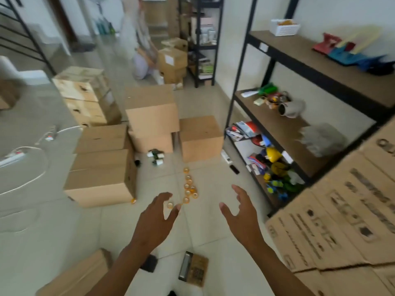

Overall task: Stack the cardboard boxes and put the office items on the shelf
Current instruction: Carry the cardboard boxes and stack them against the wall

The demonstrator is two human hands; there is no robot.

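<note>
Both hands are empty with fingers spread wide: left hand (pixel 157 218), right hand (pixel 242 216), over bare floor (pixel 205 229). Small amber rolls (pixel 189 189) lie scattered at 12 o'clock just beyond them. Plain cardboard boxes (pixel 102 165) stack at 10 o'clock, leaving a tiled lane between them and the black shelf (pixel 277 124) at 2 o'clock, whose boards hold mixed office items (pixel 275 167). A printed carton (pixel 333 221) crowds 3 o'clock.

Two bare forearms, no sleeves, left hand (pixel 157 212) and right hand (pixel 242 216) without rings or gloves.
</note>
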